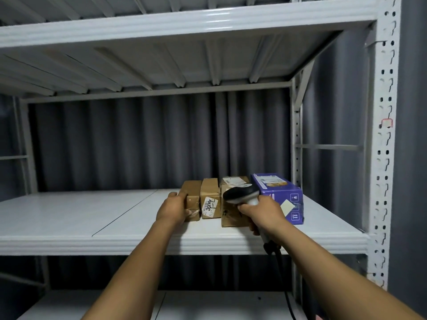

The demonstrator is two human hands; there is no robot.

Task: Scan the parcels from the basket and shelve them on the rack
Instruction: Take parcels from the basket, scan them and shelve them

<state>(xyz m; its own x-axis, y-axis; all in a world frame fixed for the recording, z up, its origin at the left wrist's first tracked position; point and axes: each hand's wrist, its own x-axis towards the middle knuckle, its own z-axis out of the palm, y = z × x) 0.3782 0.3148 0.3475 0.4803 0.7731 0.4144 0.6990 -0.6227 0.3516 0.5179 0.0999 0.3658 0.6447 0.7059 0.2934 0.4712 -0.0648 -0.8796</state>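
Observation:
Several parcels stand in a row on the white rack shelf [92, 211]. My left hand [172, 210] grips the leftmost brown parcel [192, 195] by its left side and front corner. Beside it are a brown parcel with a handwritten label [210, 199], a larger brown parcel [228, 215] and a purple box [279, 195] at the right end. My right hand [261, 211] holds a black-and-white barcode scanner [240, 195] by its handle, with the head in front of the larger brown parcel. The basket is out of view.
The rack's upper shelf [184, 21] hangs overhead, and a perforated white upright [383, 158] stands at the right. A grey curtain [138, 144] hangs behind the rack. The scanner's black cable [284, 285] drops past the shelf's front edge toward a lower shelf [208, 306].

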